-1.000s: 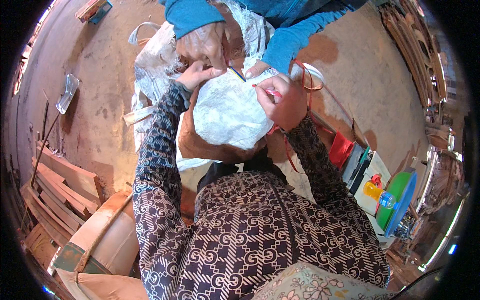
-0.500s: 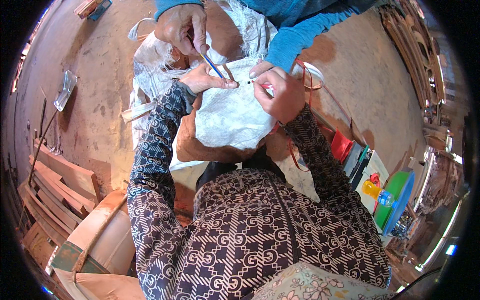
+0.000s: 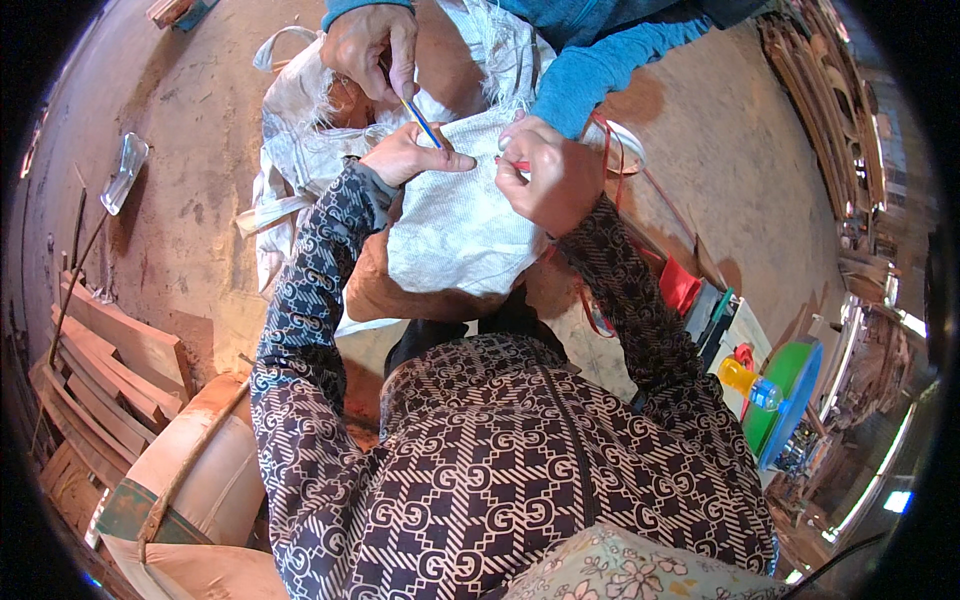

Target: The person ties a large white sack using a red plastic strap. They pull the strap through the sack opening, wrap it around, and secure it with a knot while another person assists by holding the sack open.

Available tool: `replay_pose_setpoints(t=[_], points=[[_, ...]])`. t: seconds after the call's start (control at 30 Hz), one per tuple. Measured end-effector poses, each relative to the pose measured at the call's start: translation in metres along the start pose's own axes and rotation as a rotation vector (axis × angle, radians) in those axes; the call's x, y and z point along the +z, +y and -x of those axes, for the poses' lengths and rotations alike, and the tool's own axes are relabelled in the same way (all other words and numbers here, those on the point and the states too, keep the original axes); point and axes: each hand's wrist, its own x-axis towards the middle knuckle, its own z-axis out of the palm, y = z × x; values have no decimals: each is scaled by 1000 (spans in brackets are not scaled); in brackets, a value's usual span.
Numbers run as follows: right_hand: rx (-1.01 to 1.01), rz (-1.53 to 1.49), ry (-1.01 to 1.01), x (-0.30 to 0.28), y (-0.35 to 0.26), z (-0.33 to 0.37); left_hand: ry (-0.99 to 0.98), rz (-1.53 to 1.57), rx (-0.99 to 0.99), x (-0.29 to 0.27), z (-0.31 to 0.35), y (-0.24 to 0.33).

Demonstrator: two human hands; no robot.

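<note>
A white woven cloth (image 3: 455, 240) lies over a rounded brown form in front of me. My left hand (image 3: 405, 157) rests on the cloth's left side, thumb stretched to the right; its other fingers are partly hidden. On the right, my right hand (image 3: 552, 180) is closed around a thin red stick-like tool (image 3: 515, 164), its tip at the cloth. Opposite me, a co-worker's hand (image 3: 368, 50) pinches a slim blue and yellow pen-like tool (image 3: 420, 122), whose lower end reaches my left thumb. Their other hand (image 3: 520, 127) is close against my right fingers, partly covered.
Curved wood pieces (image 3: 120, 350) are stacked at the left, near a pale padded object (image 3: 200, 450). At the right are a red cloth (image 3: 680, 287), a bottle with yellow liquid (image 3: 750, 384) and a green and blue round object (image 3: 790, 400). Long boards (image 3: 825, 110) lie farther right.
My right hand has shifted slightly left and turned over the cloth, covering the dark spot seen there before. The co-worker's hand with the pen-like tool has moved slightly right.
</note>
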Motion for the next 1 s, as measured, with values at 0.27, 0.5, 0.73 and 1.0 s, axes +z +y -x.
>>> replay_pose_setpoints(t=[0.27,0.5,0.73,1.0], points=[[-101,12,127,17,7,2,1,55,11,1,1,-5],[24,60,165,31,1,17,-123,1063,-67,-1,6,-36],[108,-20,158,35,-14,17,-204,746,24,6,-16,-76],[131,-9,177,30,-11,22,-80,575,21,9,-19,-70]])
